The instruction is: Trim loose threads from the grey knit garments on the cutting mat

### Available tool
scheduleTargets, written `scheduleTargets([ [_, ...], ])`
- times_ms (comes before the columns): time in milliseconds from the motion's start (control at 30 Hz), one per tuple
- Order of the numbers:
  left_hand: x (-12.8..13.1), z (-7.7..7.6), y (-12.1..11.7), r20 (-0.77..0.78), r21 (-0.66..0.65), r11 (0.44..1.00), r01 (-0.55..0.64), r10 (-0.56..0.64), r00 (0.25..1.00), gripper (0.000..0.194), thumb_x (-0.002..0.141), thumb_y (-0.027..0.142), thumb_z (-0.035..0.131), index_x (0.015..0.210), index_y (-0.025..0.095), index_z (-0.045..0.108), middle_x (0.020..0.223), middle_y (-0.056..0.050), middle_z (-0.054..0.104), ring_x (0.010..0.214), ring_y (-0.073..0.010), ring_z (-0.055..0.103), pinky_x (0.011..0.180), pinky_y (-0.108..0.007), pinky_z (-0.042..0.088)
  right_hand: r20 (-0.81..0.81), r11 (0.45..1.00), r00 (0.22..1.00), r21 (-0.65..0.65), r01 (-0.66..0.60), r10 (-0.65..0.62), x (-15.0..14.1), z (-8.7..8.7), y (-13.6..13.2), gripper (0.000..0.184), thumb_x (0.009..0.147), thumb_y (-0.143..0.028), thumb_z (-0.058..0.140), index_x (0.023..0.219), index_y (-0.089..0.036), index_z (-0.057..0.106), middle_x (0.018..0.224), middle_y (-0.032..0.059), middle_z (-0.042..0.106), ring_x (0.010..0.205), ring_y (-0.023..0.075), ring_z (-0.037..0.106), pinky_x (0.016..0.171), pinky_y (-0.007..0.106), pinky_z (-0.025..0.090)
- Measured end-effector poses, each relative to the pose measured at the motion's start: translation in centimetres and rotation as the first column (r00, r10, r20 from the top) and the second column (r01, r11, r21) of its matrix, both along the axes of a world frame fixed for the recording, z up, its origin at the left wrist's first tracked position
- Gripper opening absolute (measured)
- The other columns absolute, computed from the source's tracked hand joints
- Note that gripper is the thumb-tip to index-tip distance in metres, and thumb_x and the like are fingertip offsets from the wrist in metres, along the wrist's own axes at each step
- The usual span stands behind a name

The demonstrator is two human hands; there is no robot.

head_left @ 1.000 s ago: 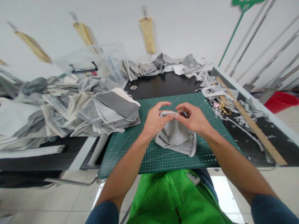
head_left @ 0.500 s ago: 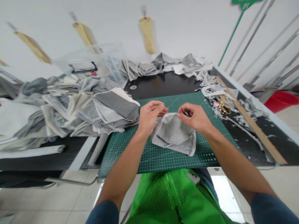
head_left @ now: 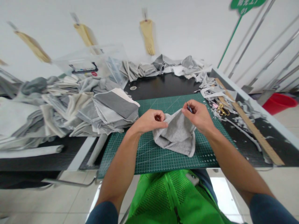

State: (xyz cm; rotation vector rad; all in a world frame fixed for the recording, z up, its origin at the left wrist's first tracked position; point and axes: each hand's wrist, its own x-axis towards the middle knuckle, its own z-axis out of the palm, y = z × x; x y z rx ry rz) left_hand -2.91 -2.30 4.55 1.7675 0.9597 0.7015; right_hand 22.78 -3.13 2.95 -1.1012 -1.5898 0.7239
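Note:
A light grey fabric piece (head_left: pixel 175 137) is lifted off the green cutting mat (head_left: pixel 149 155) at its far edge. My left hand (head_left: pixel 149 121) is closed, pinching the fabric's left top corner. My right hand (head_left: pixel 198 116) is closed on the fabric's right top corner and also holds a small dark thin tool (head_left: pixel 189 108) between thumb and fingers. The fabric's near edge rests on the mat.
A heap of grey and cream fabric pieces (head_left: pixel 77 109) lies left of the mat. More scraps (head_left: pixel 163 67) sit at the back. Gold scissors (head_left: pixel 223 109) and a wooden ruler (head_left: pixel 249 124) lie at the right. A clear plastic box (head_left: pixel 93 65) stands behind. A red bin (head_left: pixel 277 102) is beyond the table.
My hands moved apart and stretched the fabric's top edge. The right hand rose a little toward the far side; the left hand dropped slightly and closed tighter.

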Motion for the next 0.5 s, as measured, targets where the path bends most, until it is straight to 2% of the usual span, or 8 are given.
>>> scheduleTargets([
  [100, 0.0, 0.1, 0.0, 0.004, 0.015, 0.999, -0.049, 0.049, 0.999, 0.033, 0.075, 0.029, 0.081, 0.062, 0.019, 0.052, 0.063, 0.005, 0.047, 0.060, -0.0095, 0.042, 0.057, -0.024, 0.033, 0.041, 0.999, 0.999, 0.048, 0.024, -0.026, -0.1, -0.3, 0.2, 0.015, 0.093, -0.034, 0.070, 0.091, -0.024, 0.060, 0.077, -0.0019, 0.058, 0.070, 0.0167, 0.052, 0.066, 0.033, 0.040],
  [200, 0.2, 0.2, -0.3, 0.023, 0.003, 0.996, -0.086, 0.086, 0.996, 0.027, 0.073, 0.031, 0.083, 0.069, 0.019, 0.058, 0.066, 0.004, 0.055, 0.060, -0.0103, 0.047, 0.057, -0.023, 0.035, 0.033, 0.998, 0.999, 0.058, -0.003, 0.001, -0.1, -1.0, 0.5, 0.018, 0.100, -0.042, 0.065, 0.099, -0.026, 0.056, 0.085, 0.0008, 0.062, 0.076, 0.0195, 0.056, 0.068, 0.034, 0.044],
  [300, 0.4, 0.5, -0.5, -0.025, 0.001, 1.000, -0.015, 0.015, 1.000, 0.024, 0.070, 0.032, 0.084, 0.072, 0.020, 0.064, 0.067, 0.003, 0.059, 0.062, -0.0117, 0.051, 0.056, -0.024, 0.038, 0.021, 0.999, 1.000, 0.043, -0.014, 0.013, -0.1, -1.5, 0.7, 0.022, 0.103, -0.048, 0.061, 0.102, -0.028, 0.052, 0.081, 0.0002, 0.059, 0.072, 0.0203, 0.055, 0.065, 0.035, 0.045],
  [400, 0.0, 1.0, -0.7, -0.133, 0.018, 0.998, 0.059, -0.057, 0.990, 0.030, 0.071, 0.033, 0.082, 0.059, 0.020, 0.057, 0.057, 0.005, 0.047, 0.056, -0.0105, 0.042, 0.052, -0.023, 0.031, 0.028, 0.998, 0.999, 0.051, 0.027, -0.029, -0.2, -1.3, 0.6, 0.020, 0.103, -0.046, 0.062, 0.102, -0.028, 0.053, 0.079, -0.0014, 0.056, 0.066, 0.0186, 0.051, 0.061, 0.034, 0.041],
  [500, -0.7, 1.3, -0.7, -0.059, -0.049, 0.996, 0.069, -0.072, 0.996, 0.034, 0.071, 0.034, 0.081, 0.056, 0.020, 0.055, 0.059, 0.005, 0.048, 0.058, -0.0111, 0.045, 0.055, -0.025, 0.034, 0.023, 0.996, 0.997, 0.055, 0.071, -0.073, -0.2, -0.6, 0.2, 0.020, 0.101, -0.044, 0.065, 0.098, -0.028, 0.054, 0.076, -0.0026, 0.052, 0.063, 0.0172, 0.046, 0.058, 0.033, 0.037],
])
